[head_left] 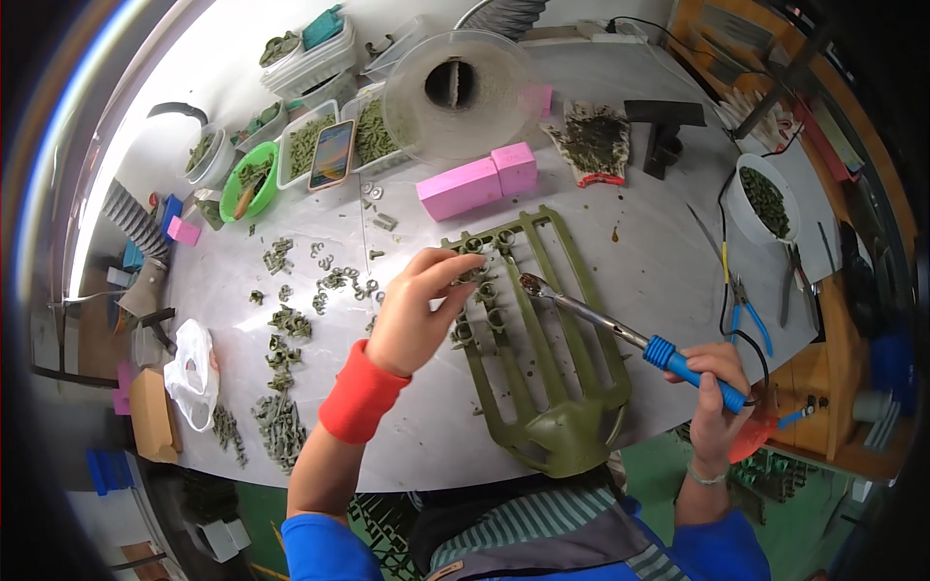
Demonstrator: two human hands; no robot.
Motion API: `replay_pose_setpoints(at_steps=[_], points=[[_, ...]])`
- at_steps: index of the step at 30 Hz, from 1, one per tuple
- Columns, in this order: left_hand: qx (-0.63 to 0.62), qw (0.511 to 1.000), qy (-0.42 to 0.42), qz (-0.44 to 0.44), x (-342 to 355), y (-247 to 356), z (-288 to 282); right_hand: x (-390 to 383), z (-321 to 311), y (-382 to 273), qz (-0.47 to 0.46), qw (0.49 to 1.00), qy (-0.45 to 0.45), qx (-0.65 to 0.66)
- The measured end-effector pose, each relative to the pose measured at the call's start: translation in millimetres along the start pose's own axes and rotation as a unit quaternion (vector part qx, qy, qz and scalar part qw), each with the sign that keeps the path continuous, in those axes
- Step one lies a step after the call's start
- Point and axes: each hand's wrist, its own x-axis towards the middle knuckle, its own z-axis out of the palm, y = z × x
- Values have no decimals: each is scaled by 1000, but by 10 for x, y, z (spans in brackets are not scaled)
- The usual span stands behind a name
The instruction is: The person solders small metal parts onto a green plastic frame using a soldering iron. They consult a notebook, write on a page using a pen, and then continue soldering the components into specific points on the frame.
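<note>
Over the green frame [567, 426], points a long iron [605, 321] toward the left bars [513, 373], with right hand [712, 387] wrapped round the handle; there, curls nearer left hand [417, 305] by small rings [497, 326], cannot tell if pinching.

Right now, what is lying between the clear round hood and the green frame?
In the head view, pink blocks lie between the hood and green frame.

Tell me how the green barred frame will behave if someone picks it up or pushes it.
The green barred frame would probably lift stiffly, since its bars look solid and joined at both ends. Pushed, it would likely slide rather than roll, as it lies broad side down on the table. The ring-shaped pieces standing along its left part might snag.
</note>
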Motion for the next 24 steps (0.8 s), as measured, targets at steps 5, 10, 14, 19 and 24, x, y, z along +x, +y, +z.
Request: replay_pose_setpoints(at_steps=[5,10,14,19,24], points=[[60,998,12,-3,194,44,352,-19,24,88,9,1000,-4,16],[147,987,24,57,299,-61,487,-13,64,210,0,1000,-9,-3],[243,964,43,98,344,-121,549,-5,104,295,-3,1000,-16,0],[296,951,45,80,384,-176,586,12,189,373,-8,1000,-13,22],[302,949,41,82,409,-206,590,62,229,403,-10,1000,-11,26]])
